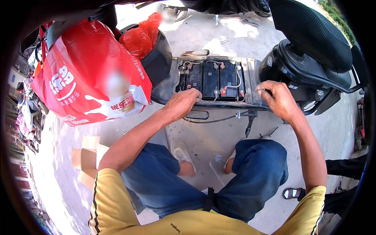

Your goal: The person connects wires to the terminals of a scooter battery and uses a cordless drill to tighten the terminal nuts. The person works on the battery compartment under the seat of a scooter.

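Several black batteries [211, 80] sit side by side in the open footboard compartment [250, 70] of an electric scooter. Short wires [239, 78] run between their terminals, some with red parts. My left hand [183, 102] is at the compartment's near left edge, its fingers drawn together by the front of the batteries; anything under the fingertips is hidden. To the right of the compartment, my right hand [279, 98] is held with thumb and forefinger pinched near the frame. What lies between them, if anything, is too small to make out.
A large red bag [90, 74] hangs on the left, beside a black basket [158, 58] holding a red plastic bag [141, 37]. The black seat [313, 35] rises at right. Below lie an opened cardboard box [84, 158] and a tool [269, 133]. Another person's foot [293, 193] stands at right.
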Tool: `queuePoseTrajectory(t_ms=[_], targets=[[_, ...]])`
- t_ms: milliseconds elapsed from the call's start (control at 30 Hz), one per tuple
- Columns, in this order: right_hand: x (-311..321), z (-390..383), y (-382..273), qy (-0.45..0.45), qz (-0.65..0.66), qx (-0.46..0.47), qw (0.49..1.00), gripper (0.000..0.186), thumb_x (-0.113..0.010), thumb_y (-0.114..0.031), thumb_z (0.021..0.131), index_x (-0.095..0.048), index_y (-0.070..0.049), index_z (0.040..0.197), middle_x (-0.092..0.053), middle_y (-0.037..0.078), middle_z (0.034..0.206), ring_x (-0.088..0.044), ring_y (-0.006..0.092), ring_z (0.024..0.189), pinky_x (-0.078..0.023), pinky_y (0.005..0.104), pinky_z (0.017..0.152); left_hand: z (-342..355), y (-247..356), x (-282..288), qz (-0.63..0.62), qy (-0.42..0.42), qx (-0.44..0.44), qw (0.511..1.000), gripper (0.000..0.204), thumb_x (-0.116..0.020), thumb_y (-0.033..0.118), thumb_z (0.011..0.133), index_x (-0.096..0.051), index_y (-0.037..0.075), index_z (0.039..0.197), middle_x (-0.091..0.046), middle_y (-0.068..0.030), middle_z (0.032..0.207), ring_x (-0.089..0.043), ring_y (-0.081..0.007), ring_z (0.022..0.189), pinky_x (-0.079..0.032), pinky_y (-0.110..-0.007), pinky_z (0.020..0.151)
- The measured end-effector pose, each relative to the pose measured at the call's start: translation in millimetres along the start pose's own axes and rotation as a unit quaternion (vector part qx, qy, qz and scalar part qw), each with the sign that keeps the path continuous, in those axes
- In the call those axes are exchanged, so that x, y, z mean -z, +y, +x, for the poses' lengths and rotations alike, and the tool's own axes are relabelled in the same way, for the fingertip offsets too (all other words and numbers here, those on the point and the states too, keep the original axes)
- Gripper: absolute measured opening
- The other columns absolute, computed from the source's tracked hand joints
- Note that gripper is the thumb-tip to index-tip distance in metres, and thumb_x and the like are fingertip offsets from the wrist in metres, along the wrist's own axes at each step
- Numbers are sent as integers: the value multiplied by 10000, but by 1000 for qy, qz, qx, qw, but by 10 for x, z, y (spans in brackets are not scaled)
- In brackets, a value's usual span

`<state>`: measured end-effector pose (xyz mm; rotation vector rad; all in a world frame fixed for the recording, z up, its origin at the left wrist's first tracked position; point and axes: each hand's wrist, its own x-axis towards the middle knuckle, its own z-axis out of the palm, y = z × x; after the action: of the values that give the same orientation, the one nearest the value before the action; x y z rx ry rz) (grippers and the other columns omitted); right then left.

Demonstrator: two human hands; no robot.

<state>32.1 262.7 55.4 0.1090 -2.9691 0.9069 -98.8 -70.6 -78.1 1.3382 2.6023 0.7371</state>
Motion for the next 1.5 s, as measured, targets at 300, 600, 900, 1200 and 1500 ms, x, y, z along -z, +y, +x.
queuePoseTrajectory(t_ms=[300, 600, 900, 1200, 1500], targets=[[-1677, 2201, 142, 3, -95, 83, 992, 234, -632, -79, 917, -722, -21, 1125, -747, 257, 1011, -729, 425, 991, -578, 509, 881, 264, -261, 8, -201, 99, 164, 961, 85, -573, 10, 1045, -576, 17, 1130, -631, -165, 1051, -713, -307, 907, -531, -436, 824], [-2341, 2587, 236, -42, -70, 45, 996, 400, -629, -135, 935, -620, -82, 1332, -749, 233, 1105, -705, 419, 1075, -537, 531, 910, 298, -543, -25, -45, 172, 107, 978, 141, -629, 8, 1000, -583, 7, 1133, -619, -205, 1067, -623, -450, 995, -505, -479, 860], [-2479, 2506, 486, 78, -12, 172, 982, 274, -642, -180, 985, -671, -141, 1254, -741, 138, 1062, -719, 373, 988, -540, 500, 842, 589, -752, -134, -46, 244, 119, 961, 128, -617, 16, 1006, -613, -8, 1132, -647, -202, 1083, -650, -418, 1015, -512, -444, 904], [-2442, 2406, 383, 76, 2, 140, 987, 385, -687, -243, 956, -655, -154, 1330, -622, 122, 1319, -657, 337, 1170, -484, 498, 1020, 883, -861, -226, -110, 301, 209, 924, 127, -579, 54, 1031, -604, -1, 1142, -639, -198, 1133, -627, -388, 1058, -474, -479, 961], [-2485, 2432, 451, 94, 23, 125, 987, 367, -663, -241, 975, -676, -112, 1318, -604, 115, 1333, -652, 352, 1174, -468, 511, 1074, 1061, -947, -266, 51, 216, 228, 948, 124, -604, 109, 1023, -624, 42, 1125, -712, -170, 1057, -645, -397, 1078, -442, -487, 961]])
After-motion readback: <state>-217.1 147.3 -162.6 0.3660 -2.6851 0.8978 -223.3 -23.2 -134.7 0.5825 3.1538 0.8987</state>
